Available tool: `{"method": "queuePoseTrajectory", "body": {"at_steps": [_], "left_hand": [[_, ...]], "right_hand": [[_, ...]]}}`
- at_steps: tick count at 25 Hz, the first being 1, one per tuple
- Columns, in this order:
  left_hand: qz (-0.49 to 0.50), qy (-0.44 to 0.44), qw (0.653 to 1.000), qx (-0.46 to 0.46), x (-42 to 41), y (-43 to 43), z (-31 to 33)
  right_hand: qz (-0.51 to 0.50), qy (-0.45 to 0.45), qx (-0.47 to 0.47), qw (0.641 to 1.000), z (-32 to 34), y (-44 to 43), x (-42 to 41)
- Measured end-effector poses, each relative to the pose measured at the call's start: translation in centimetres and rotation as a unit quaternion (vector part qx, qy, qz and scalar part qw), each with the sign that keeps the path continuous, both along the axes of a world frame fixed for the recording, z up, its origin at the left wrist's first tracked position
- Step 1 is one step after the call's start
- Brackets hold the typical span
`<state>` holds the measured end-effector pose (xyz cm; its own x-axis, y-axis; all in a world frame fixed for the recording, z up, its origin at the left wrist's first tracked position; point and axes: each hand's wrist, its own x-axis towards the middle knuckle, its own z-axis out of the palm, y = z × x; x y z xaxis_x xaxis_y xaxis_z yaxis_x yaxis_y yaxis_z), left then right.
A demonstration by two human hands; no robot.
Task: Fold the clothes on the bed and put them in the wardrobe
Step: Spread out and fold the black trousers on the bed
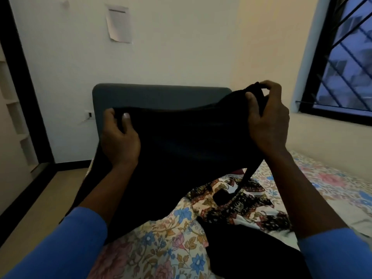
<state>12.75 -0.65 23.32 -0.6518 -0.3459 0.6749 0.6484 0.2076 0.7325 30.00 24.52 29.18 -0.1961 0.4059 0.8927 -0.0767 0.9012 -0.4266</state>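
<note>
While both hands [120,135] [267,121] grip its top edge, black garment [181,141] hangs above bed [161,248].

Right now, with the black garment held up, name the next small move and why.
Probably lower the black garment flat onto the floral bedsheet: left hand and right hand grip its top edge in the air, its lower part hanging unfolded, so a clean fold needs a surface.
</note>
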Motion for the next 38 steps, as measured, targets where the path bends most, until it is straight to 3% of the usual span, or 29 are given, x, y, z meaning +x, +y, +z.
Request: {"method": "queuePoseTrajectory", "body": {"at_steps": [3,5,7,10,12,15,20,22,24,26,28,30,32,35,38], "left_hand": [[0.036,0.094,0.994,-0.053,-0.2,1.0,3.3],[-0.029,0.119,0.979,-0.163,-2.2,3.8,4.0],[-0.104,0.094,0.947,-0.289,-4.6,8.7,2.3],[-0.203,-0.046,0.879,-0.429,-7.7,18.4,-6.4],[-0.255,-0.124,0.843,-0.457,-9.3,24.1,-13.9],[-0.287,-0.19,0.823,-0.452,-11.6,30.7,-23.2],[-0.281,-0.215,0.805,-0.476,-12.3,33.3,-28.7],[-0.291,-0.193,0.81,-0.472,-11.2,30.8,-27.5],[-0.281,-0.148,0.824,-0.469,-9.7,25.8,-25.7],[-0.259,-0.115,0.842,-0.458,-8.7,17.4,-24.8],[-0.22,-0.119,0.85,-0.463,-7.2,7.6,-24.9],[-0.154,-0.175,0.859,-0.455,-6.6,-2.5,-26.0],[-0.081,-0.25,0.873,-0.411,-6.7,-10.4,-27.7],[-0.027,-0.305,0.866,-0.395,-7.6,-18.3,-30.0],[-0.059,-0.286,0.854,-0.431,-10.0,-20.4,-29.8]], "right_hand": [[-0.032,-0.001,-0.068,0.997,1.5,1.2,2.9],[-0.051,-0.058,-0.151,0.985,0.2,4.7,4.9],[-0.06,-0.139,-0.223,0.963,-3.6,9.2,5.9],[-0.105,-0.255,-0.307,0.911,-13.6,16.8,5.1],[-0.137,-0.312,-0.326,0.882,-20.6,21.7,3.7],[-0.167,-0.364,-0.317,0.86,-27.8,28.0,1.5],[-0.252,-0.472,-0.277,0.799,-32.8,29.5,-0.1],[-0.293,-0.495,-0.241,0.781,-31.6,27.6,-0.4],[-0.317,-0.464,-0.203,0.802,-29.4,25.5,-0.6],[-0.228,-0.396,-0.181,0.871,-26.5,20.7,-2.5],[-0.045,-0.371,-0.197,0.906,-24.1,14.0,-5.6],[0.125,-0.397,-0.197,0.887,-23.2,6.0,-9.0],[0.233,-0.453,-0.142,0.849,-23.9,-1.1,-11.7],[0.299,-0.523,-0.032,0.797,-26.7,-10.8,-16.3],[0.302,-0.534,0.05,0.788,-28.8,-17.4,-21.2]]}}
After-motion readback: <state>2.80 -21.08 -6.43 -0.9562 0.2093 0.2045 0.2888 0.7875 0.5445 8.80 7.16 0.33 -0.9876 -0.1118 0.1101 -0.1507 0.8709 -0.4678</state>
